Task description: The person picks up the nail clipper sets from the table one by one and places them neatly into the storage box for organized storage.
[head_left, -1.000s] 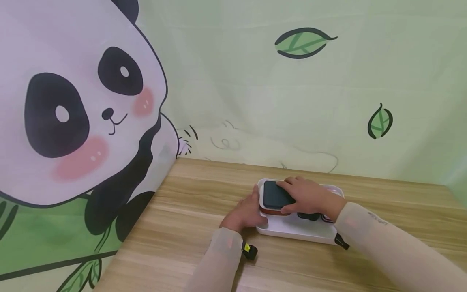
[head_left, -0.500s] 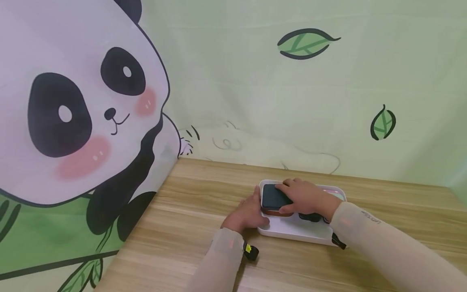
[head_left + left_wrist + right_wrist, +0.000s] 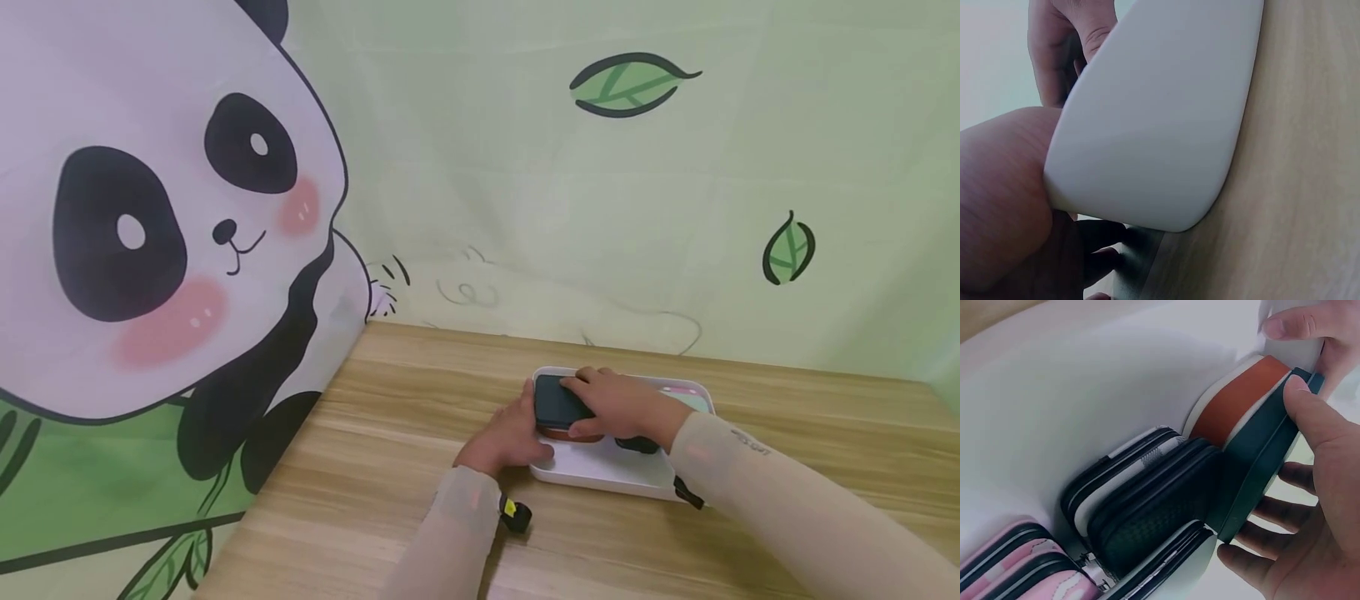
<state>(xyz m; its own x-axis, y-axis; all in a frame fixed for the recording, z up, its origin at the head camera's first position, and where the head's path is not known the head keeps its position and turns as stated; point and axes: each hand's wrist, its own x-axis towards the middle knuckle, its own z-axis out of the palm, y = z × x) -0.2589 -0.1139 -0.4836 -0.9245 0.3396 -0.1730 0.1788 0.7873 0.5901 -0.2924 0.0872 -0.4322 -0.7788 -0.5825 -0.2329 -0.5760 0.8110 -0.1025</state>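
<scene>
A white tray (image 3: 592, 479) lies on the wooden table, and my left hand (image 3: 502, 437) grips its left end. In the left wrist view, the thumb overlaps the rim of the tray wall (image 3: 1154, 119). My right hand (image 3: 618, 404) holds a dark teal rectangular case (image 3: 557, 402) at the tray's left end, thumb on one edge and fingertips along the opposite edge. Under the teal case sits an orange-and-white case (image 3: 1241, 394). Beside these, in the right wrist view, stand a black textured zip case (image 3: 1157, 506), a pale green case (image 3: 1169, 569) and pink cases (image 3: 1029, 562).
The wooden table (image 3: 420, 400) surrounds the tray. Behind it hangs a pale green backdrop (image 3: 487, 167) with printed leaves, and a panda picture (image 3: 247, 333) covers the left side. Black straps (image 3: 516, 515) are at both wrists.
My right hand has shifted slightly left with the dark teal case, toward the tray's left wall. The left hand keeps its hold on the tray.
</scene>
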